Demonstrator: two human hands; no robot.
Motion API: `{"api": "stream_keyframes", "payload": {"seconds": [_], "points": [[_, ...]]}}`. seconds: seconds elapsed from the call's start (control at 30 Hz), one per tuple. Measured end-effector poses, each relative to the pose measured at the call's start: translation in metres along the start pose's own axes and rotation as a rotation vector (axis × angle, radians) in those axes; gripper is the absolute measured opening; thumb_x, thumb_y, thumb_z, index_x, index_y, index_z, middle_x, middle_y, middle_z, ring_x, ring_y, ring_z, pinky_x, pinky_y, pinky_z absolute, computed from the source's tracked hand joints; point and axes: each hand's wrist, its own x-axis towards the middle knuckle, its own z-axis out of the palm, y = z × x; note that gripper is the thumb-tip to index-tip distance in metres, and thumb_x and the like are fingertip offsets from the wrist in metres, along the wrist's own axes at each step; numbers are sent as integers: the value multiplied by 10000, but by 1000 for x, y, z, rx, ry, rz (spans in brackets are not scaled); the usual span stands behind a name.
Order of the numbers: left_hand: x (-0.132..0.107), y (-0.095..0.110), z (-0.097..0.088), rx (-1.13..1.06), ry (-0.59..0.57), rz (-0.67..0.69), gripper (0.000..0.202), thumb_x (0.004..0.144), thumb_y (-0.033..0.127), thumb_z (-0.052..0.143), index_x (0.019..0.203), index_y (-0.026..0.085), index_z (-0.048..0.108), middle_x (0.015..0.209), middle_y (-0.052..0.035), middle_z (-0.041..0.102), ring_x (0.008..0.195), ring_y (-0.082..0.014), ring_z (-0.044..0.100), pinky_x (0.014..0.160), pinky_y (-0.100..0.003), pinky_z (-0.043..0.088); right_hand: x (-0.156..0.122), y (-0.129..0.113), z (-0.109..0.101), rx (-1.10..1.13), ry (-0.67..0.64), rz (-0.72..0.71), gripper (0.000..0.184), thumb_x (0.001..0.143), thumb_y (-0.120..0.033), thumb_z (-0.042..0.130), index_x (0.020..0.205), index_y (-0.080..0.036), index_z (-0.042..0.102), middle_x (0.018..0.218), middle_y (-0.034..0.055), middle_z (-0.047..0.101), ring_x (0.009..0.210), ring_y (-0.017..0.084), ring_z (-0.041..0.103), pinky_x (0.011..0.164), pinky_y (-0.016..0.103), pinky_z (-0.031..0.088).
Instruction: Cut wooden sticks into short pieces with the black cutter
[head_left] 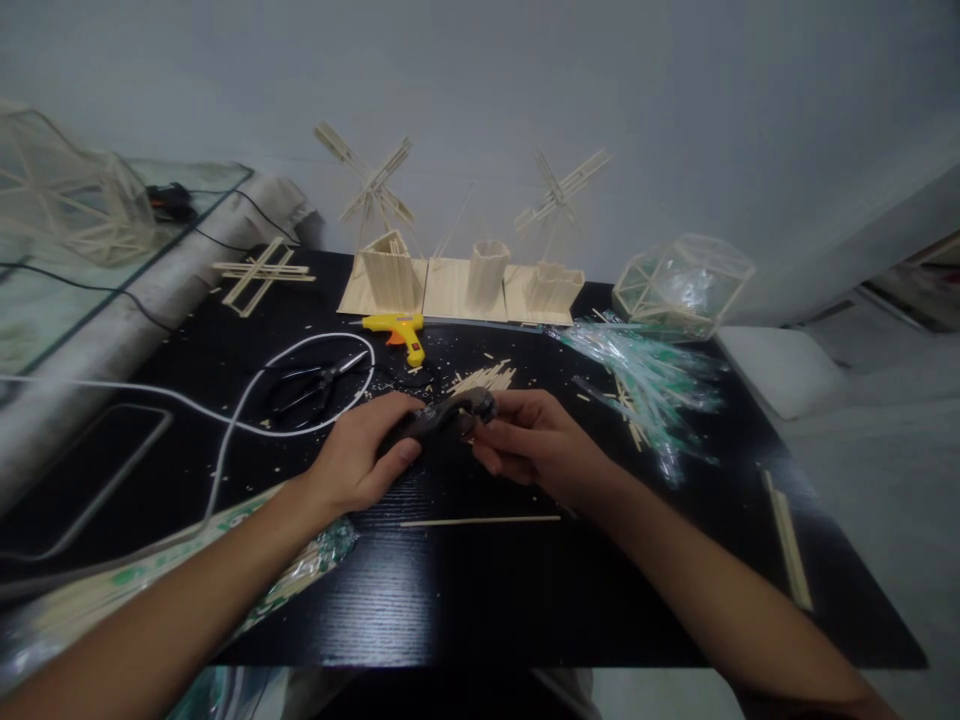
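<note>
My left hand (369, 450) is wrapped round a dark, curved hand tool (439, 415), whose exact kind I cannot make out. At the tool's right end, the fingers of my right hand (536, 440) are pinched together. A small pale bit shows by those fingertips, too small to name surely. Just beyond the tool lies a pile of short cut wooden sticks (484, 378). One long thin wooden stick (480, 521) rests on the black table (480, 600) in front of both hands.
A yellow glue gun (405, 330) and pliers (319, 390) lie behind, near a looped white cable (270, 432). Stick-built models (394, 275) stand at the back. Plastic wrappers (645, 365) lie right, bagged sticks (105, 605) left. Loose sticks (787, 545) are near the right edge.
</note>
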Motion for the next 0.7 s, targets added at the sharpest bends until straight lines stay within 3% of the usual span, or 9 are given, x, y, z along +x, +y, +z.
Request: {"api": "stream_keyframes", "payload": {"seconds": [0.27, 0.7], "points": [[-1, -2, 0, 84, -3, 5, 418, 1000, 487, 368, 1094, 166, 618, 971, -87, 668, 883, -236, 619, 799, -358, 470, 2, 3, -5, -84, 14, -28, 247, 941, -386, 675, 932, -142, 708, 630, -39, 592, 423, 34, 317, 378, 189, 192], [5, 12, 0, 148, 13, -75, 364, 1015, 428, 370, 893, 177, 603, 782, -38, 581, 717, -202, 559, 675, -327, 430, 5, 7, -3, -109, 141, -69, 303, 932, -438, 676, 850, -146, 669, 607, -44, 571, 416, 34, 309, 374, 187, 191]]}}
